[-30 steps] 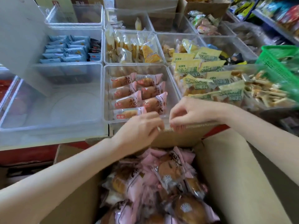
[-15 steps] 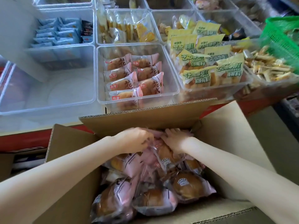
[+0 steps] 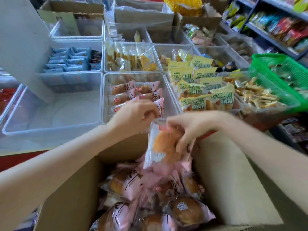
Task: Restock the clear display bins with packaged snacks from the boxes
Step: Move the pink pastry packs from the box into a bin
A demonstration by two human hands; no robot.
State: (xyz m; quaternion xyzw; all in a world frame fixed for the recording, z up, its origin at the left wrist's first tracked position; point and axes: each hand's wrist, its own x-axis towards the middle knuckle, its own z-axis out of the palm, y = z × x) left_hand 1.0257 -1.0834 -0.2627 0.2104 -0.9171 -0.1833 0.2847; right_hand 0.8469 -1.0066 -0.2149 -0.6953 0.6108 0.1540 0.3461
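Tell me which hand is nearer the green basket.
Right. The right hand grips a bun pack over the box, on the green basket's side; the left hand is farther away, at the pink-pack bin.

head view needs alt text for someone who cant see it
A person's right hand grips a pink-wrapped bun packet above an open cardboard box of the same buns, while the left hand reaches into a clear bin already holding several.
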